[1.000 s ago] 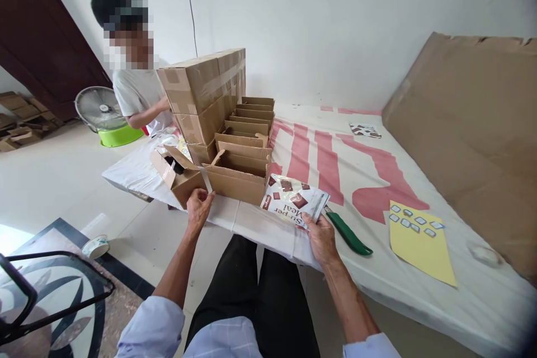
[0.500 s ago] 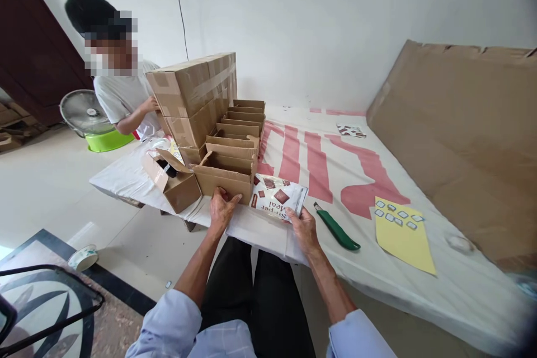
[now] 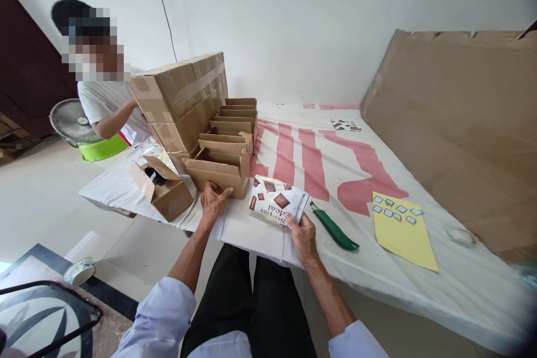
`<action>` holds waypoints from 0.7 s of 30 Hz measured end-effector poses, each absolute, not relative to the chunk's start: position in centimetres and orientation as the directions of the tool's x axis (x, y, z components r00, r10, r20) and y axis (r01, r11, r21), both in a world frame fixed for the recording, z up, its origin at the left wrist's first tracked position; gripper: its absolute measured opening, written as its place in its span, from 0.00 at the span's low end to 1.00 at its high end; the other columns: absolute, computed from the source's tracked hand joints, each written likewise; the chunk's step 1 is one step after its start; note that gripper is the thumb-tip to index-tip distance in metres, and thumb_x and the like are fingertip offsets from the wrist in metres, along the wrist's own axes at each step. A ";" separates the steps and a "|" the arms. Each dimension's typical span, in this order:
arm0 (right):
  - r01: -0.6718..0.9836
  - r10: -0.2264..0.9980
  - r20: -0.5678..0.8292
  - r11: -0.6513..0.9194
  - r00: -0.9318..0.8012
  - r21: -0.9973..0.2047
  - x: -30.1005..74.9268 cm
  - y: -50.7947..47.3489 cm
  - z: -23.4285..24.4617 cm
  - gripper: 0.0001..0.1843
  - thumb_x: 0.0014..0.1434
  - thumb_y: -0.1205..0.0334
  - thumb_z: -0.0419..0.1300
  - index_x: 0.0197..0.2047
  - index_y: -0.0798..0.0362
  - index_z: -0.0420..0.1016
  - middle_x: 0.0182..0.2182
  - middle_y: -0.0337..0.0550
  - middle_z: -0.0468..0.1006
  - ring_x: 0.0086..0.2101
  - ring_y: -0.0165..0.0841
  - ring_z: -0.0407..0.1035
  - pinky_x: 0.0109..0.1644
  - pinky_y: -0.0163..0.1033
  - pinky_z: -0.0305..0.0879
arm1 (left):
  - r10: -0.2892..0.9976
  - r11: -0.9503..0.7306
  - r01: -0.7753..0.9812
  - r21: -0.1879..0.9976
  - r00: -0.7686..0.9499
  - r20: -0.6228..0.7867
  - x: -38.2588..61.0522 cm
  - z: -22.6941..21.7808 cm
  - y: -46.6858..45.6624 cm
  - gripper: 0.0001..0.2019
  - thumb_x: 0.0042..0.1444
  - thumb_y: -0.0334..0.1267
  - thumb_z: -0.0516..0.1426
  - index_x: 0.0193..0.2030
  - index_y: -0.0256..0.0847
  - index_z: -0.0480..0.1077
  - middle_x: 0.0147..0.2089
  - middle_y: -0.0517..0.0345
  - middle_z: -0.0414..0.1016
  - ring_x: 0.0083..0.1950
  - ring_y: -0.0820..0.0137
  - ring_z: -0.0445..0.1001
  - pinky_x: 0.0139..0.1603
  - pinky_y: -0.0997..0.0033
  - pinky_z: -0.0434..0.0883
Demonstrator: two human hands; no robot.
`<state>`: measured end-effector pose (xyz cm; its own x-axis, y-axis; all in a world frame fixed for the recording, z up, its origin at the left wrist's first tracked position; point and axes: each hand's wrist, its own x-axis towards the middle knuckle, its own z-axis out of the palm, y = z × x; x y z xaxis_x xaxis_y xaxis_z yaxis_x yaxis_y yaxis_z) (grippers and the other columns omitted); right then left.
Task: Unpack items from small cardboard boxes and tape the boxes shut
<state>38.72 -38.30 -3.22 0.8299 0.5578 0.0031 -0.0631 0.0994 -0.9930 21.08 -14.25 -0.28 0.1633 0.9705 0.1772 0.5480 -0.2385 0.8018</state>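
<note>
R hand (image 3: 304,235): some fingers hidden under pouch (image 3: 272,193), whose finest print's too small to read. Open box (image 3: 212,173) at L hand (image 3: 213,201): bottom hidden by front wall, can't see contents. Co-worker (image 3: 100,103): face pixelated, hand mostly behind stacked boxes (image 3: 168,89). Dark thing (image 3: 158,177) in small box (image 3: 174,199): partly hidden, can't ID. Labels (image 3: 389,212): text illegible. Door (image 3: 25,67), blk frame (image 3: 54,285) cut off at L edge; big cardboard (image 3: 453,140), R edge.
</note>
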 end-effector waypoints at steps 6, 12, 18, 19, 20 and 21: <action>-0.040 0.530 0.006 0.075 0.848 -0.996 38.8 -38.4 -3.3 0.28 0.51 0.35 0.74 0.41 0.52 0.84 0.34 0.47 0.86 0.36 0.43 0.77 0.40 0.45 0.77 | 0.971 -0.231 0.564 0.793 0.184 0.152 24.8 0.2 -10.5 0.27 0.49 0.55 0.75 0.40 0.48 0.63 0.39 0.56 0.79 0.47 0.55 0.82 0.50 0.60 0.73; -0.048 0.543 -0.008 0.059 0.840 -0.997 38.8 -38.9 -3.3 0.29 0.54 0.35 0.74 0.44 0.53 0.85 0.37 0.49 0.88 0.37 0.44 0.78 0.42 0.45 0.78 | 0.980 -0.188 0.601 0.777 0.171 0.106 29.1 0.8 -6.8 0.28 0.50 0.56 0.75 0.44 0.47 0.66 0.47 0.46 0.82 0.56 0.49 0.82 0.55 0.57 0.73; -0.028 0.542 -0.002 0.039 0.840 -0.999 38.9 -39.2 -3.6 0.32 0.54 0.33 0.73 0.46 0.53 0.87 0.40 0.51 0.90 0.40 0.48 0.80 0.43 0.46 0.80 | 0.979 -0.187 0.615 0.766 0.181 0.094 32.6 1.6 -3.4 0.27 0.53 0.57 0.73 0.46 0.46 0.68 0.53 0.42 0.83 0.61 0.47 0.80 0.57 0.57 0.72; -0.034 0.549 -0.005 0.043 0.836 -0.998 38.9 -39.2 -3.6 0.32 0.55 0.33 0.73 0.47 0.53 0.87 0.42 0.51 0.90 0.41 0.49 0.81 0.44 0.46 0.80 | 0.979 -0.187 0.616 0.765 0.183 0.093 33.0 1.7 -2.9 0.27 0.54 0.57 0.73 0.47 0.45 0.68 0.54 0.41 0.82 0.62 0.46 0.79 0.57 0.56 0.72; -0.043 0.557 -0.009 0.048 0.830 -0.998 38.9 -39.3 -3.6 0.32 0.55 0.33 0.73 0.49 0.53 0.87 0.43 0.52 0.90 0.43 0.49 0.81 0.45 0.47 0.81 | 0.979 -0.188 0.618 0.764 0.184 0.092 33.5 1.8 -2.5 0.26 0.55 0.57 0.73 0.47 0.45 0.68 0.55 0.41 0.82 0.63 0.46 0.79 0.58 0.56 0.72; -0.054 0.567 -0.016 0.051 0.824 -0.997 38.9 -39.3 -3.6 0.32 0.56 0.33 0.73 0.50 0.53 0.87 0.44 0.52 0.90 0.44 0.50 0.82 0.46 0.47 0.81 | 0.978 -0.189 0.619 0.763 0.185 0.092 33.9 1.8 -2.0 0.26 0.55 0.57 0.72 0.48 0.45 0.68 0.55 0.40 0.82 0.64 0.46 0.78 0.58 0.56 0.71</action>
<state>38.91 -39.35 -3.57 0.8235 0.5670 -0.0157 -0.0542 0.0512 -0.9972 33.90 -2.04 1.84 0.1852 0.9784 0.0922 0.6186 -0.1890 0.7627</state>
